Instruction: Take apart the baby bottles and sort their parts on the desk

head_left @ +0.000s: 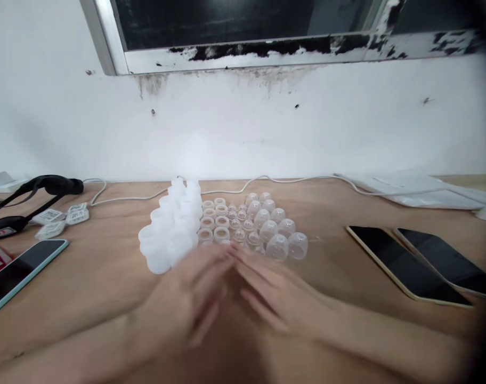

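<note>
Both hands meet at the middle of a wooden table (107, 266), badly smeared by motion. My left hand (195, 298) and my right hand (267, 293) have fingertips touching or overlapping just in front of a cluster of small plastic parts. That cluster holds white opaque cups (167, 234) stacked in rows on the left, small clear rings (217, 221) in the middle, and clear domed caps (277, 234) on the right. Whether either hand holds anything cannot be made out.
A phone (19, 272) lies at the left edge, with black glasses (31, 197) and small white packets (59, 218) behind it. Two dark phones (406, 264) (446, 261) lie at the right. A white cable (291, 181) runs along the wall, beside white bags (419, 192).
</note>
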The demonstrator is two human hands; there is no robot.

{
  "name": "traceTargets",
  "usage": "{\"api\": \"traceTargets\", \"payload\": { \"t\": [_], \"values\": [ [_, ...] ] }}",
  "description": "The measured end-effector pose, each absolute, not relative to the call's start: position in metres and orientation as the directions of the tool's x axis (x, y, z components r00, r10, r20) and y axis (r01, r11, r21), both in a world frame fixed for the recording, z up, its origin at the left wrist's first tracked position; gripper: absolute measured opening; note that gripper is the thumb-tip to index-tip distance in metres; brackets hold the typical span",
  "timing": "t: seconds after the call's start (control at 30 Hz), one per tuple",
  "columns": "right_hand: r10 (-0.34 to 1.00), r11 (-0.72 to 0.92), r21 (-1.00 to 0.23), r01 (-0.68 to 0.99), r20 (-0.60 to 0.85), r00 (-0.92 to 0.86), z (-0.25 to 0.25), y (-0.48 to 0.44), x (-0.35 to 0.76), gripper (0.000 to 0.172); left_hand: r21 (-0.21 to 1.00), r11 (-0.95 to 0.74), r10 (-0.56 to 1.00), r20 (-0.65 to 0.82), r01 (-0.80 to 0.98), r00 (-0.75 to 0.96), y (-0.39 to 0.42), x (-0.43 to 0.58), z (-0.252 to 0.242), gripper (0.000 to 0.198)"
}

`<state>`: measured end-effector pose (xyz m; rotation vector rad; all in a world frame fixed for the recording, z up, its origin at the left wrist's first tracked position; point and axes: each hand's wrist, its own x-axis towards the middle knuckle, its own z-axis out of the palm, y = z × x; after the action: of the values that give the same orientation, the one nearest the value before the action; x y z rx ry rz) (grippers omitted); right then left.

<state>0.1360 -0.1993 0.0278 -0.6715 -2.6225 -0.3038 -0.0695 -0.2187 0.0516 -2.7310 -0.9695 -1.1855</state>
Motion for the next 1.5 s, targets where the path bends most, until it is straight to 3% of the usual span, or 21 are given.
{"api": "traceTargets", "payload": {
  "t": [0.07,0.13,0.23,0.37,0.6,1.07,1.5],
  "values": [
    [0.56,0.798,0.084,0.597,0.262,-0.786,0.004,-0.211,0.14,0.055,0.089,-0.844,0.518,0.392,0.529,0.76,-0.227,-0.065,0.01,0.065],
    [0.652,0.752,0.028,0.659,0.117,-0.749,-0.009,-0.213,0.145,0.058,0.081,-0.803,0.594,0.196,0.59,0.781,-0.223,-0.069,-0.011,0.068],
    [0.685,0.728,-0.064,0.682,0.032,-0.728,-0.012,-0.21,0.149,0.057,0.105,-0.759,0.65,0.053,0.643,0.758,-0.212,-0.078,-0.01,0.063],
    [0.693,0.715,-0.136,0.686,0.007,-0.721,-0.007,-0.207,0.149,0.059,0.139,-0.781,0.601,-0.099,0.609,0.793,-0.205,-0.082,0.008,0.064],
    [0.591,0.796,-0.172,0.58,0.017,-0.806,-0.005,-0.194,0.161,0.054,0.16,-0.794,0.58,-0.093,0.587,0.809,-0.202,-0.085,0.005,0.065],
    [0.581,0.806,-0.162,0.569,0.037,-0.813,-0.004,-0.194,0.161,0.053,0.174,-0.805,0.564,-0.068,0.567,0.823,-0.199,-0.087,0.006,0.067],
    [0.559,0.827,-0.125,0.548,0.085,-0.825,-0.007,-0.195,0.161,0.051,0.101,-0.819,0.563,-0.043,0.565,0.825,-0.2,-0.088,0.005,0.064]
  ]
}}
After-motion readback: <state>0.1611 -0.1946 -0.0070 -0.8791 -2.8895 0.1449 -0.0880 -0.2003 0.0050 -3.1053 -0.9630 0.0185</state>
